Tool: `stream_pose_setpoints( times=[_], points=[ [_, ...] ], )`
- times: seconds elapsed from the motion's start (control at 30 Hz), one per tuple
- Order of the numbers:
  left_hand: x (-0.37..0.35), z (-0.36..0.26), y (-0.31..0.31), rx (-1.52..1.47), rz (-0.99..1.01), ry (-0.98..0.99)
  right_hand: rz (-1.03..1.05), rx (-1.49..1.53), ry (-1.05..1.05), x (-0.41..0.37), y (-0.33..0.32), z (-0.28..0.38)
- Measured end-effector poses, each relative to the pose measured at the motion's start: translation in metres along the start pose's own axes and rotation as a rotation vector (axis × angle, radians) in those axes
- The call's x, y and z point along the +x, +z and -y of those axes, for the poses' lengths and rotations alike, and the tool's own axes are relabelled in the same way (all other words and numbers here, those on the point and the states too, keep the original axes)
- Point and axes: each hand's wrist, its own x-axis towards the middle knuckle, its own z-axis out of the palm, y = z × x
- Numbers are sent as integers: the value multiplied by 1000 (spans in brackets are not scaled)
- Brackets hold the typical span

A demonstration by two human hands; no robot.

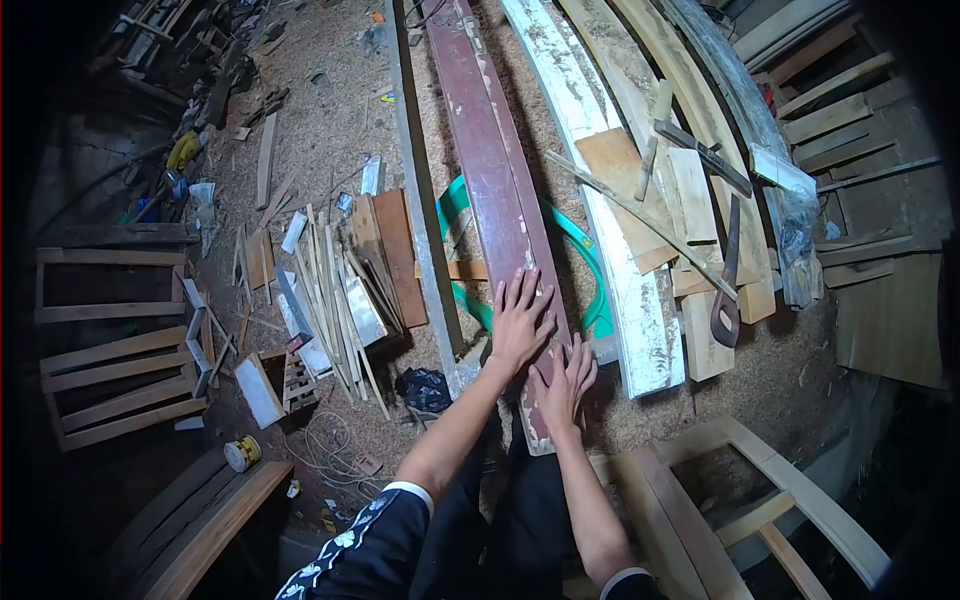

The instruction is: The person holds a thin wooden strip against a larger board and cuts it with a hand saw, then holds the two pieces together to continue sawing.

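Your left hand [520, 322] and right hand [566, 382] lie flat with fingers spread, each grip released, pressing on the near end of the red plank [480, 140]; its long axis runs away toward 12 o'clock; the left hand sits farther along it; a green hose [600, 297] passes beneath at 2 o'clock; a grey plank [420, 220] lies just beside at 10 o'clock.

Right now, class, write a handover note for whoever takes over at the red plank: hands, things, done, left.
Left hand: open, flat on the red plank near its close end.
Right hand: open, flat on the same plank, just nearer the person.
The plank lies on the sawdust floor, across a green hose, between a grey plank and a white board.
Done: both palms placed.
Left: plank not gripped or lifted.
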Motion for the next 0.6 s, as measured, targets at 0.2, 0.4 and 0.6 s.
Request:
stream_pose_setpoints(
  times=[0.2, 0.4, 0.6],
  points=[
    [1, -1, -2, 27, 0, 16, -16, 39, 35, -1, 5, 4],
    [6, -3, -7, 64, 33, 33, -3, 45, 55, -2, 4, 6],
    [2, 2, -8, 80, 43, 34, 5, 54, 31, -2, 5, 7]
  ],
)
